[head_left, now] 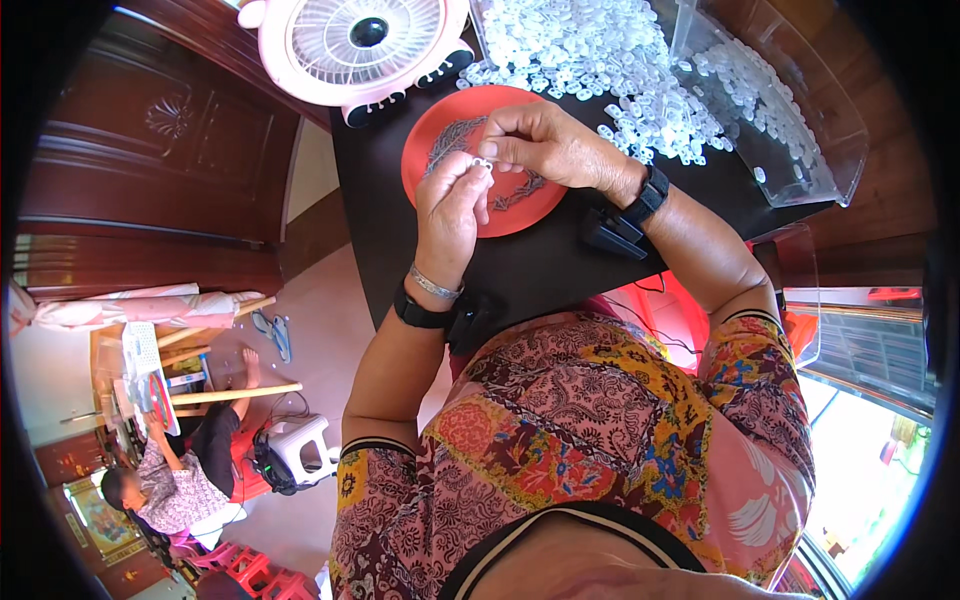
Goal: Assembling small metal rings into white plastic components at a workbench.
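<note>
Bare dark table (pixel 540 265) lies open below the red plate (pixel 425 150); fan (pixel 355 45) and bead pile (pixel 600 60) crowd behind.

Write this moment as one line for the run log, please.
left hand: pinches small white ring | right hand: pinches same ring | below: red plate | beside: white rings pile

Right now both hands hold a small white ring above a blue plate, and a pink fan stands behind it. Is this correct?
Not quite: the plate is red, not blue, as the head view shows. The rest holds: the left hand and right hand pinch a small white ring together above it, and the pink fan stands behind.
</note>
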Action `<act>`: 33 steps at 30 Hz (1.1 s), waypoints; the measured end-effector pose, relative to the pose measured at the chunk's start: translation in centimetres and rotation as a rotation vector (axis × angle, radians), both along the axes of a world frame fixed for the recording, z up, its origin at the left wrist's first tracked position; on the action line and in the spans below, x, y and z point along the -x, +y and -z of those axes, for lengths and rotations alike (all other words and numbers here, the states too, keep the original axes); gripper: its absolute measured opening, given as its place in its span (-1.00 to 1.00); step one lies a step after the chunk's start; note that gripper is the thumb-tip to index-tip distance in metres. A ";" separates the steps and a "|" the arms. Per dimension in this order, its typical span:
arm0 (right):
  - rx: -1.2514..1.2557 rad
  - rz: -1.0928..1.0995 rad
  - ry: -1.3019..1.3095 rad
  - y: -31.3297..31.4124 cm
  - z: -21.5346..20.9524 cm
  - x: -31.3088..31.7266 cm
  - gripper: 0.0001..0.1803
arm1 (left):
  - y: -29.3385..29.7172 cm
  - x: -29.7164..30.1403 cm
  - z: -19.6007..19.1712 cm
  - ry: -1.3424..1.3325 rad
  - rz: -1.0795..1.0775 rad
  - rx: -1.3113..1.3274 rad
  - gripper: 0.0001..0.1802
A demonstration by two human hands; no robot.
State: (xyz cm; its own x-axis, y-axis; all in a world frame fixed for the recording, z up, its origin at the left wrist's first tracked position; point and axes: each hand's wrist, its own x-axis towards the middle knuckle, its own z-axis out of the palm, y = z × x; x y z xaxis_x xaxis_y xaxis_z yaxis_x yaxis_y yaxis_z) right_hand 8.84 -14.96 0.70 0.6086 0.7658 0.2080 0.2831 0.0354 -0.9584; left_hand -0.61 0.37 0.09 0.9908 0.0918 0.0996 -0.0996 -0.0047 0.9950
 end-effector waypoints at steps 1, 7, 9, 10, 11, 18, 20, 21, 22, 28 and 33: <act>0.001 -0.004 0.035 0.0 0.0 0.0 -0.80 | 0.1 0.0 0.1 0.000 -0.002 0.000 -0.79; 0.051 -0.006 -0.054 0.1 -0.3 0.2 -0.79 | 0.1 0.0 0.6 -0.002 0.047 -0.022 -0.79; 0.073 0.004 -0.133 0.1 -0.1 0.1 -0.79 | 0.0 0.0 0.9 -0.007 0.027 0.010 -0.79; 0.095 0.012 -0.212 0.0 -0.1 0.1 -0.79 | -0.1 0.1 0.9 -0.008 0.029 0.012 -0.79; 0.097 0.015 -0.214 0.0 -0.2 0.2 -0.79 | -0.2 0.2 0.9 -0.011 0.018 0.028 -0.79; 0.132 0.205 -0.232 -1.2 -0.8 -1.0 -0.75 | 0.2 -0.3 0.3 0.018 -0.021 0.014 -0.80; 0.271 0.508 -0.520 -2.6 -0.9 -2.6 -0.74 | 0.4 -0.3 0.2 0.030 -0.006 0.031 -0.79; 0.335 0.616 -0.692 -3.3 -0.6 -3.5 -0.79 | 0.4 -0.4 0.3 0.021 -0.009 0.048 -0.80; 0.400 0.724 -0.866 -4.1 0.0 -4.5 -0.83 | 0.4 -0.4 0.3 0.010 -0.010 0.065 -0.80; 0.901 0.684 -0.900 -6.6 2.3 -7.4 -0.78 | 0.4 -0.3 0.3 0.097 0.001 0.087 -0.79; 0.859 0.703 -0.865 -6.2 2.3 -7.3 -0.78 | 0.1 0.2 -0.1 0.161 0.091 0.075 -0.76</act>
